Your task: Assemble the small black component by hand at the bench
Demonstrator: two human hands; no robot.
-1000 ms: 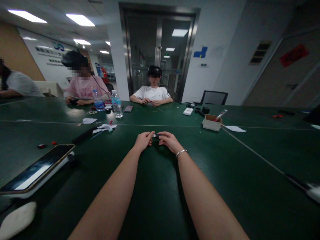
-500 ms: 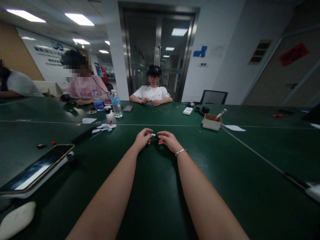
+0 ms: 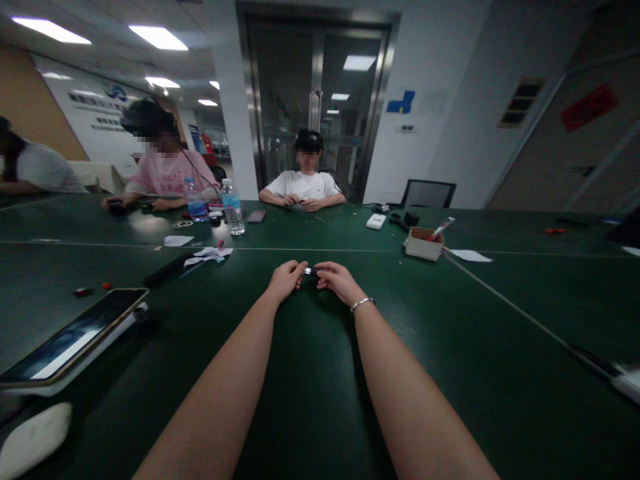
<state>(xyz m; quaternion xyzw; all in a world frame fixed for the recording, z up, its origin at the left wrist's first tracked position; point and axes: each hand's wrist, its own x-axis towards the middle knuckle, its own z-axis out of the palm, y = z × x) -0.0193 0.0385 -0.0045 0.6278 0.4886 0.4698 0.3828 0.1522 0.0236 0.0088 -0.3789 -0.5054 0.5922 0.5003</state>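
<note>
Between my two hands is a small black-and-silver stick-shaped object (image 3: 310, 272), held low over the green table (image 3: 313, 373). My left hand (image 3: 287, 281) pinches its silver end between thumb and fingers. On the black end, my right hand (image 3: 339, 280) has its thumb and forefinger closed, with the other fingers curled beneath. A silver bracelet (image 3: 363, 305) circles my right wrist. Fingertips cover part of the object, and its exact kind is too small to make out.
At the left lie a phone (image 3: 75, 337) on a white stand and a white mouse-like object (image 3: 37, 440). Crumpled paper (image 3: 209, 255) and water bottles (image 3: 233, 208) stand beyond. A small box (image 3: 424, 245) sits right. Co-workers sit across, one in a white shirt (image 3: 300, 187).
My left fingers have drawn in lower and closer around the silver end, the forefinger no longer raised. My right hand stays almost still. The co-worker in pink has shifted a hand leftward.
</note>
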